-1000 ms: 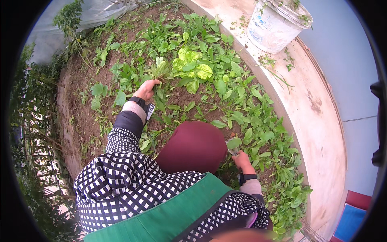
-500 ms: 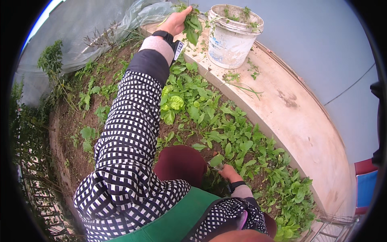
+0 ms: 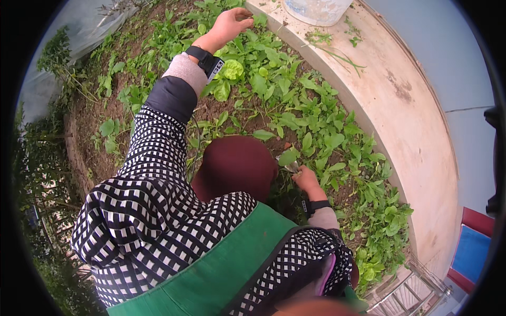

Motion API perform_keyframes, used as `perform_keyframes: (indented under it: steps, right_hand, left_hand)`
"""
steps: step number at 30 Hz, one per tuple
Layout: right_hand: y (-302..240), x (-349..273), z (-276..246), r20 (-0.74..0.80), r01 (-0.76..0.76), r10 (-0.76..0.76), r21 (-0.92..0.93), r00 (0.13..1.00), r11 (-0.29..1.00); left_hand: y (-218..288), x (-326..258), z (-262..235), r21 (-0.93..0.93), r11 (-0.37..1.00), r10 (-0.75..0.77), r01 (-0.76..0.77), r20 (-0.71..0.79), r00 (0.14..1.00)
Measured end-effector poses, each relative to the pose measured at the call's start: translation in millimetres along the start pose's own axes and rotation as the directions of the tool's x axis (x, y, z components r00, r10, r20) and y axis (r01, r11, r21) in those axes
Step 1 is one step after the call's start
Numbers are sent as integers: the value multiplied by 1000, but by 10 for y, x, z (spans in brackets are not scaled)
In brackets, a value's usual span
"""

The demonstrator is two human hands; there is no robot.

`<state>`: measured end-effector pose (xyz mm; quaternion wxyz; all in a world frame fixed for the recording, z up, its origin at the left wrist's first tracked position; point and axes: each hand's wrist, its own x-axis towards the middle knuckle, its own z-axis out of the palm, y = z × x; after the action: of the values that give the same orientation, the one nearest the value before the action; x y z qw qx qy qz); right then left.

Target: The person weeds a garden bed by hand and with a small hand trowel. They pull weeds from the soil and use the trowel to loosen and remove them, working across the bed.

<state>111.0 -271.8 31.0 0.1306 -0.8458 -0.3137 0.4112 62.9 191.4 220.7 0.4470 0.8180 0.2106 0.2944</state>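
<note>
My left hand (image 3: 231, 27) is stretched out over the bed near the far end of the low wall, its thumb and fingers apart and nothing visible in them. Low down beside my knee, my right hand (image 3: 307, 180) is closed on a small metal blade (image 3: 291, 167), whose handle is hidden in the fist. A broad green leaf (image 3: 288, 157) lies against the blade. Leafy green plants (image 3: 329, 139) grow thickly around that hand. The white bucket (image 3: 316, 11) stands on the wall to the right of my left hand, its upper part cut off by the picture edge.
The pale concrete ledge (image 3: 379, 79) curves along the bed's right side, with pulled weeds (image 3: 340, 55) lying on it. A light green lettuce (image 3: 231, 69) grows near my left wrist. A metal rack (image 3: 414, 292) and a red-and-blue object (image 3: 472, 250) are at the lower right.
The bunch of greens has gone from my left hand, which has drawn back from beside the bucket. My view has tipped down, cutting off the bucket's top. My right hand stays low with the blade.
</note>
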Motion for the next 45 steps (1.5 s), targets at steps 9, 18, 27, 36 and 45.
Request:
perform_keyframes:
  steps: [9, 18, 27, 36, 45]
  right_hand:
    - [-253, -137, -19, -80, -30, 30, -6, 996, 1000]
    - [-502, -112, 5, -116, -91, 76, -126, 990, 988]
    - [-428, -76, -11, -105, -69, 56, -120, 993, 990]
    - [-446, -86, -19, -102, -71, 57, -146, 993, 987]
    - [-432, -89, -8, -87, -69, 58, -127, 995, 990]
  left_hand:
    - [-1535, -1951, -90, 374, 750, -623, 545, 123, 772]
    - [-2146, -1566, 892, 801, 568, -570, 189, 218, 792]
    - [-2258, -1863, 570, 421, 852, -429, 311, 223, 875]
    - [-2056, -2127, 685, 527, 829, -402, 189, 325, 856]
    - [-2246, -2097, 930, 437, 887, -289, 146, 281, 915]
